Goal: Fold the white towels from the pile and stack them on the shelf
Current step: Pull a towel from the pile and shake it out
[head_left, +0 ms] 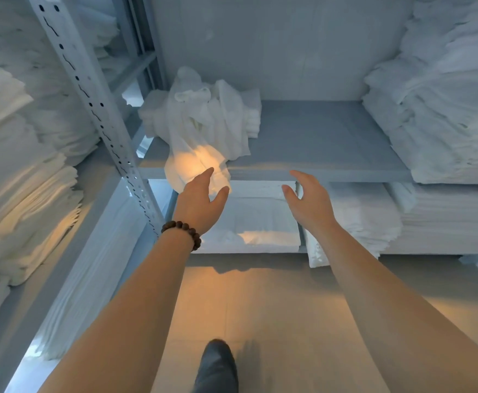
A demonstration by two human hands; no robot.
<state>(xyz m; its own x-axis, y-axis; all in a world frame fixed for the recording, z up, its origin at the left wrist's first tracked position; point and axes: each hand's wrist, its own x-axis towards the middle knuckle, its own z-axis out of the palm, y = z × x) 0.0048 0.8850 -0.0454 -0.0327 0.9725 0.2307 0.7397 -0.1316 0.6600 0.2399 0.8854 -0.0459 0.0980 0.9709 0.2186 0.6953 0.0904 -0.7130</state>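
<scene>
My left hand point(201, 202) and right hand point(308, 202) are relaxed and spread, holding nothing, before the front edge of the grey shelf point(317, 137). The crumpled white towels point(201, 123) lie heaped at the shelf's left end, one corner drooping over its edge by my left fingertips.

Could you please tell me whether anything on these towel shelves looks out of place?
Yes: a crumpled white cloth towel lies heaped over the small folded white towel stack at the left of the grey metal shelf, one end drooping unfolded past the front edge.
</scene>
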